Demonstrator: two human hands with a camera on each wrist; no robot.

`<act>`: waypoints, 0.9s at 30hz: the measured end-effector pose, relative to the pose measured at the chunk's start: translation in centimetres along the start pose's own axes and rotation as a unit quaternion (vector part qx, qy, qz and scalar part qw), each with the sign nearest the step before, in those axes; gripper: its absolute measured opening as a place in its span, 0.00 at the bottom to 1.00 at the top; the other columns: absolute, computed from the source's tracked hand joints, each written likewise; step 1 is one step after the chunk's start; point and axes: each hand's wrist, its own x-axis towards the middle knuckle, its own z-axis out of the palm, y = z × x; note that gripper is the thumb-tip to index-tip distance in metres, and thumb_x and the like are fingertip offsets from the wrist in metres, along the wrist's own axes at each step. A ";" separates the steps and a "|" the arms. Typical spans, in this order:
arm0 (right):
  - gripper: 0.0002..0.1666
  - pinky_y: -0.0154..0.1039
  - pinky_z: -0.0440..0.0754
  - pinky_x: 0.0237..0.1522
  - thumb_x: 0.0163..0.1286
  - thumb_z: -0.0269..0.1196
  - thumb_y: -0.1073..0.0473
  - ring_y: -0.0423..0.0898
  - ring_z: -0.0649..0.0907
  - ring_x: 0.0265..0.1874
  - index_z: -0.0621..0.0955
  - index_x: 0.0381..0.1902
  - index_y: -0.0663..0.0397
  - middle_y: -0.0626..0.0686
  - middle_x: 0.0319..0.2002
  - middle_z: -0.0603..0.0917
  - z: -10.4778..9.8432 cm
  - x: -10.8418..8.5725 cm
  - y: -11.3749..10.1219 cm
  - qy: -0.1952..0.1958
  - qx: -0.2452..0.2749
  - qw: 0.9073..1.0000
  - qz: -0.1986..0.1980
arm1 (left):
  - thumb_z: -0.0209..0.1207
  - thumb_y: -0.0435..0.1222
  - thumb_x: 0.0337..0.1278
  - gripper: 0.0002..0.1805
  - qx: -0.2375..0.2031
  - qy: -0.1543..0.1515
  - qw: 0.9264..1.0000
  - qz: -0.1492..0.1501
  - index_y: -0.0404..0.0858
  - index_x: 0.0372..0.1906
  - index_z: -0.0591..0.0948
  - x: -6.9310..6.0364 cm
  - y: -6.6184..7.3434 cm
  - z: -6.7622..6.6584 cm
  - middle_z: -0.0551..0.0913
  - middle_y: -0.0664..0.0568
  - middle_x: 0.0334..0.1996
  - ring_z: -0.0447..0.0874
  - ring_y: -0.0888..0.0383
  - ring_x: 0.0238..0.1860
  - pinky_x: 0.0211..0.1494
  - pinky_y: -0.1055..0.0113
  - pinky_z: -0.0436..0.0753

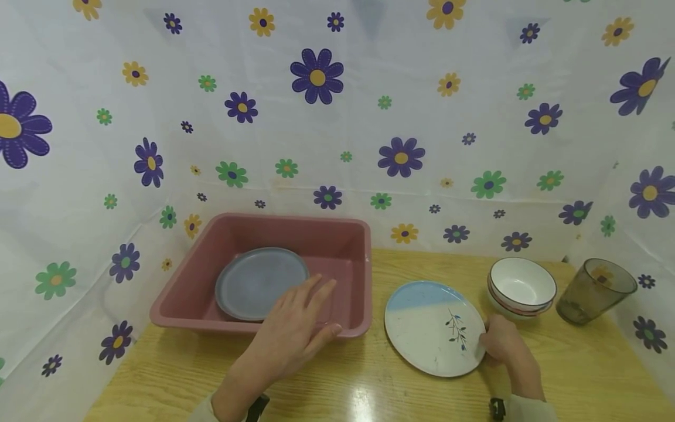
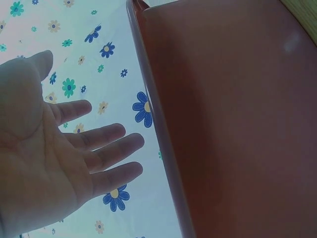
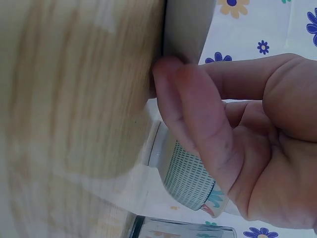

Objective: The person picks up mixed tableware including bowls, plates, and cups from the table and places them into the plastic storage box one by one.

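A round plate (image 1: 435, 331), pale with a blue band and a twig pattern, is on the table right of the pink basin (image 1: 337, 328). My right hand (image 1: 508, 351) pinches its right edge; in the right wrist view the fingers of my right hand (image 3: 237, 129) meet at the plate's rim (image 3: 185, 29). A grey-blue plate (image 1: 258, 281) lies inside the basin. My left hand (image 1: 292, 331) is over the basin's front rim with fingers spread and nothing held; in the left wrist view my left hand (image 2: 59, 148) shows its palm beside the basin wall (image 2: 247, 124).
Stacked bowls (image 1: 522, 284) stand just behind my right hand, and a tinted glass (image 1: 596, 293) leans to the right of them on the wooden table (image 1: 369, 375). A flowered curtain (image 1: 358, 129) hangs behind and at both sides.
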 end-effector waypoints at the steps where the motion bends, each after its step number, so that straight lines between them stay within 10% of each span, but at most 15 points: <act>1: 0.11 0.41 0.82 0.29 0.62 0.53 0.75 0.50 0.80 0.29 0.74 0.41 0.81 0.61 0.31 0.80 0.0 0.0 -0.1 -0.002 0.000 1.000 0.002 | 0.55 0.53 0.68 0.36 0.001 0.000 1.000 -0.001 0.41 0.74 0.63 0.0 0.0 0.0 0.68 0.34 0.68 0.74 0.37 0.62 0.63 0.42 0.75; 27: 0.09 0.39 0.83 0.26 0.63 0.51 0.72 0.46 0.83 0.22 0.77 0.30 0.76 0.60 0.26 0.82 -0.4 0.1 0.6 -0.002 0.046 0.999 -0.010 | 0.53 0.54 0.70 0.36 -0.011 -0.002 1.000 -0.009 0.42 0.74 0.61 -0.1 -0.3 -0.3 0.67 0.34 0.69 0.73 0.36 0.63 0.63 0.41 0.74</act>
